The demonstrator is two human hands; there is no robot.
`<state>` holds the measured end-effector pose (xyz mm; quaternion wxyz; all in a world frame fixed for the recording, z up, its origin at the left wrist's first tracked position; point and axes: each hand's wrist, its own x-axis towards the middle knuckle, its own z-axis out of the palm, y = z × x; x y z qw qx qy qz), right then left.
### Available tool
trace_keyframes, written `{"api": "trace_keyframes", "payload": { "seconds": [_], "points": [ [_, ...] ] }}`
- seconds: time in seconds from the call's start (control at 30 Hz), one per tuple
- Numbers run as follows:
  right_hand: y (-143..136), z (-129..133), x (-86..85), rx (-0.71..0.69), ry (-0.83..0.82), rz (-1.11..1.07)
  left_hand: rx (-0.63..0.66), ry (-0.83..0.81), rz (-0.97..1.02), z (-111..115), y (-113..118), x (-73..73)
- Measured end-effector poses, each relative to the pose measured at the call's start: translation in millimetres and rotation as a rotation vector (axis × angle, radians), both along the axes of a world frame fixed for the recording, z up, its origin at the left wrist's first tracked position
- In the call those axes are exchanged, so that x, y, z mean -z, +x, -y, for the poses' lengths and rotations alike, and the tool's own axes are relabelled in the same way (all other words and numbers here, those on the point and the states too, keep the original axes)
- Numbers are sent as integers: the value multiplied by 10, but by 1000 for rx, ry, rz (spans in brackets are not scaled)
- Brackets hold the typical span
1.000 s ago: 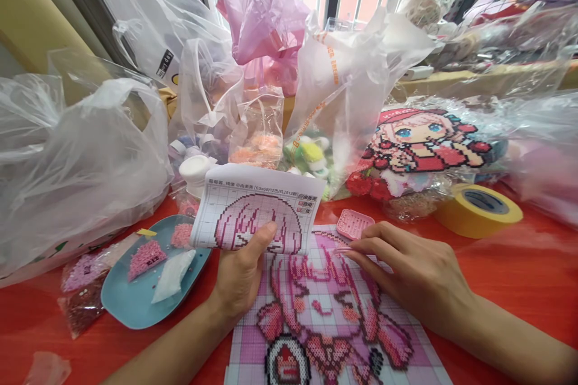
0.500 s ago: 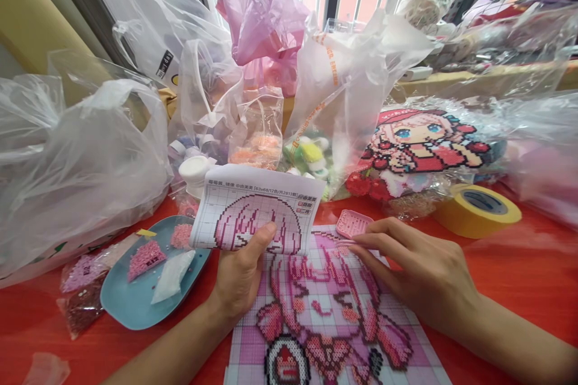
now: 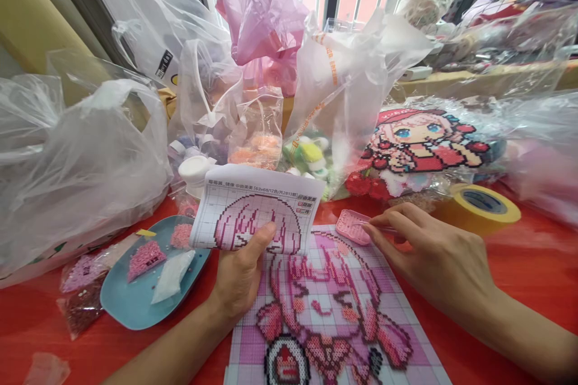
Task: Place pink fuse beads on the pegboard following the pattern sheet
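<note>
My left hand [image 3: 241, 271] is closed on a folded paper pattern [image 3: 253, 192], its thumb pressed over the printed pink-haired figure. In my right hand [image 3: 433, 258], thin pale tweezers [image 3: 382, 228] are pinched, their tips reaching over a small pink bead tray [image 3: 350, 230]. Whether a bead sits in the tips is too small to tell. Below both hands lies a pegboard [image 3: 428, 367] with a gridded surface, bearing a fuse-bead picture [image 3: 329, 307] of a pink-haired figure with dark outlines. The paper overlaps the picture's upper left part.
A blue plate [image 3: 130, 307] with small bags of pink and white beads lies left, beside more bead bags [image 3: 85, 295]. Yellow tape [image 3: 485, 210] stands right. Behind are plastic bags [image 3: 352, 90] and a finished bead figure [image 3: 427, 141]. The table [image 3: 519, 277] is red.
My right hand has moved right and slightly away from the bead picture, bringing the tweezer tips from the picture's top edge to the pink tray. My left hand and the paper stay put.
</note>
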<state>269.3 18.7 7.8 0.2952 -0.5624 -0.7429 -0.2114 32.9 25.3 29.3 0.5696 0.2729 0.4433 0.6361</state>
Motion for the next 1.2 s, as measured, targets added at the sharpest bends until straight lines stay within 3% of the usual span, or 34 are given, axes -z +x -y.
{"api": "trace_keyframes", "payload": {
  "seconds": [0.63,0.9,1.2],
  "points": [
    [-11,8,7,19,5,80,-7,-22,20,-13,15,-5],
    [-23,7,-41,-12,83,59,-27,-51,40,-10,-4,16],
    [-116,99,-25,-320,91,21,-66,-101,65,-9,7,-19]
  ]
}}
